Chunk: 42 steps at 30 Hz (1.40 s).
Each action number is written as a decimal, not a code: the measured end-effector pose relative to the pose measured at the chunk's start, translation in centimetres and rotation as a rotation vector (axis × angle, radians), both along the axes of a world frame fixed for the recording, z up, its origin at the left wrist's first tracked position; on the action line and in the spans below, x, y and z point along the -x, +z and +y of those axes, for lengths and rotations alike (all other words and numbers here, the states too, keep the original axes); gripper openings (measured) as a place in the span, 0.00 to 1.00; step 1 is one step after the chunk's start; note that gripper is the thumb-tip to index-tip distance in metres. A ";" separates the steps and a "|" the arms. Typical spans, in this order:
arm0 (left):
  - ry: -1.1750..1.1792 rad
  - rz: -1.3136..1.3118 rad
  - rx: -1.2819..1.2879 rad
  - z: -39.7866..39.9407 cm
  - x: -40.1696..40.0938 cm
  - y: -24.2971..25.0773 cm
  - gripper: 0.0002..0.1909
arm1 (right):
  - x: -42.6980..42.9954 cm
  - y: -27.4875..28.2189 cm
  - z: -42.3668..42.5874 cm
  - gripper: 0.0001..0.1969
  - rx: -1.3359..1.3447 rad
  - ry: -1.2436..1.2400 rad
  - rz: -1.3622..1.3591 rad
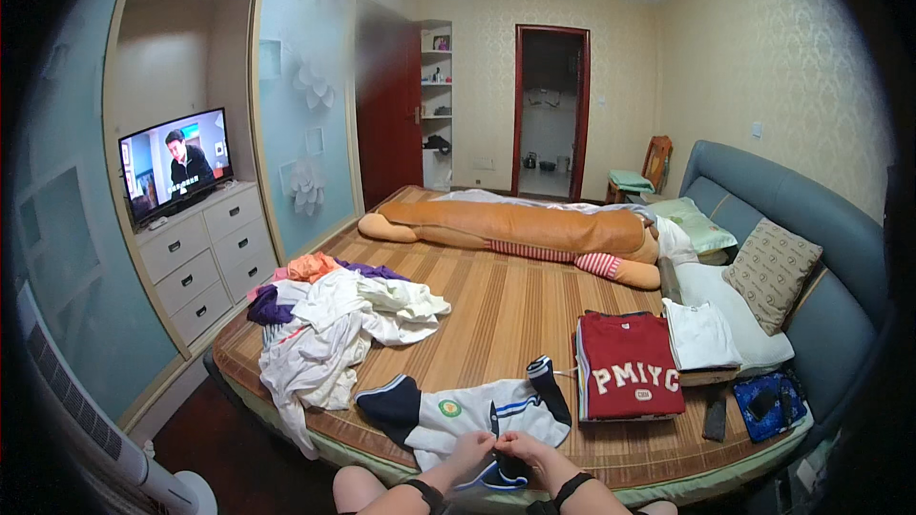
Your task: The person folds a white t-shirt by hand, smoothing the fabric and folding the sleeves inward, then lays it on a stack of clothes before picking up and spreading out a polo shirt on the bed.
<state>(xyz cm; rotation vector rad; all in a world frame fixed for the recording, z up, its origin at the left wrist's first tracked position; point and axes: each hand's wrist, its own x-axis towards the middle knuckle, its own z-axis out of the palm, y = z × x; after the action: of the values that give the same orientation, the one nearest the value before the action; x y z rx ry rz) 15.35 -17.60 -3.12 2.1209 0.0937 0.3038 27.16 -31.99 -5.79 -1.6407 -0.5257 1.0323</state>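
A white and navy polo shirt (515, 411) lies spread on the bed mat, its collar (504, 478) towards me. One navy sleeve points left and the other sticks up at the right. My left hand (474, 448) and my right hand (521, 446) meet at the dark button placket (494, 418), just beyond the collar. Fingertips of both pinch the fabric there; the exact spot is hidden by the fingers. Right of the shirt stands a folded pile of clothes topped by a dark red T-shirt (630, 365) with lettering. A loose heap of white clothes (343, 329) lies to the left.
Across the bed lies a long brown bolster (515, 222). Folded white clothing (701, 332), a dark strip-like object (715, 415) and a blue patterned pouch (766, 408) are at the right, near pillows. A tower fan (86, 408) stands left; a television (179, 164) rests on drawers.
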 end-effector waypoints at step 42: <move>0.032 0.099 0.698 0.4 0.1 -0.7 0.09 | 2.2 4.0 0.4 0.09 -0.093 -0.246 0.146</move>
<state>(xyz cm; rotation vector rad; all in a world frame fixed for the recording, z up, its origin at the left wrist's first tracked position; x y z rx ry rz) 15.20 -17.16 -3.85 1.4401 0.2527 0.1510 24.95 -31.56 -1.80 -1.4922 -0.2635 0.9219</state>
